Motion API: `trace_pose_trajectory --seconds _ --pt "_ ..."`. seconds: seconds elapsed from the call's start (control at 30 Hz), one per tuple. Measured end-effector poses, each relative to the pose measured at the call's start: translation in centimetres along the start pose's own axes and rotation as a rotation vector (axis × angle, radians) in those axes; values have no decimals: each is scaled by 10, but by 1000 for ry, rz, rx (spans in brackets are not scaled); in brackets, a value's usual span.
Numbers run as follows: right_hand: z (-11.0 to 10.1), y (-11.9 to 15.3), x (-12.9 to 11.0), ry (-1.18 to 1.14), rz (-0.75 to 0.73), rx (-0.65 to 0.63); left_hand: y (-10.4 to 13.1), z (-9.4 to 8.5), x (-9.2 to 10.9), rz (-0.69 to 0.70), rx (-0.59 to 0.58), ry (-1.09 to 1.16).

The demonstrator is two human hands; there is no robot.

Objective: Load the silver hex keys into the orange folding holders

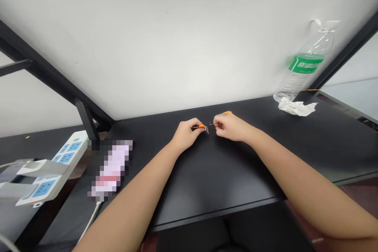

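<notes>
Well left of the bottle (306,64), the left hand (186,134) closely pinched an orange-banded piece (202,126); nearer the bottle, the right hand (232,126) closely pinched a thin piece (211,123), the pieces apart. Steady, low wrists probably suited such fine parts.

One head-worn camera looks forward and down over the nearby black desk (206,181) toward the white wall (189,47).

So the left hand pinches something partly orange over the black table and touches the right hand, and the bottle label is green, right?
Not quite: the head view shows a gap between the left hand and the right hand. The left does pinch something partly orange over the black table, and the bottle label is green.
</notes>
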State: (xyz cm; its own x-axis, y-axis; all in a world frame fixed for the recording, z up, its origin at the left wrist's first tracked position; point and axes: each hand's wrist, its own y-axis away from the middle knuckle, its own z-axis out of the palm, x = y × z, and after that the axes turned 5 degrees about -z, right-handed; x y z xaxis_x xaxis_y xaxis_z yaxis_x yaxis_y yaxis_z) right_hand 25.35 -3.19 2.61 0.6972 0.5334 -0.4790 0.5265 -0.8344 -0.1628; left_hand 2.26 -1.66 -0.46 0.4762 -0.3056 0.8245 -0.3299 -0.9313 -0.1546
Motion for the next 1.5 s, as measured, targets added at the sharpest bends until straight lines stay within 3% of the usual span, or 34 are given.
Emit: trace_pose_trajectory --seconds 0.1,0.27,0.37,0.57,0.83,0.97,1.17,1.37,1.5 --pt "-1 0 0 -126 -78 29 0 0 1 -4 14 16" --pt "-1 -1 1 -149 -116 53 -1 0 -2 -11 16 32" --pt "-3 0 0 -187 -79 56 -1 0 -3 -16 12 38" --pt "-9 3 -2 -411 157 31 0 -2 0 8 -14 8" --pt "-4 -1 0 -560 132 41 2 0 6 -1 -48 52" --pt "-1 -2 -10 -557 124 18 3 3 6 11 -35 16" --pt "11 4 -37 -275 49 120 1 2 3 87 74 -163" --pt "33 3 -47 -791 234 154 -4 -1 -3 117 200 -350" --pt "35 1 -57 -1040 304 233 -4 -1 -3 92 249 -324"
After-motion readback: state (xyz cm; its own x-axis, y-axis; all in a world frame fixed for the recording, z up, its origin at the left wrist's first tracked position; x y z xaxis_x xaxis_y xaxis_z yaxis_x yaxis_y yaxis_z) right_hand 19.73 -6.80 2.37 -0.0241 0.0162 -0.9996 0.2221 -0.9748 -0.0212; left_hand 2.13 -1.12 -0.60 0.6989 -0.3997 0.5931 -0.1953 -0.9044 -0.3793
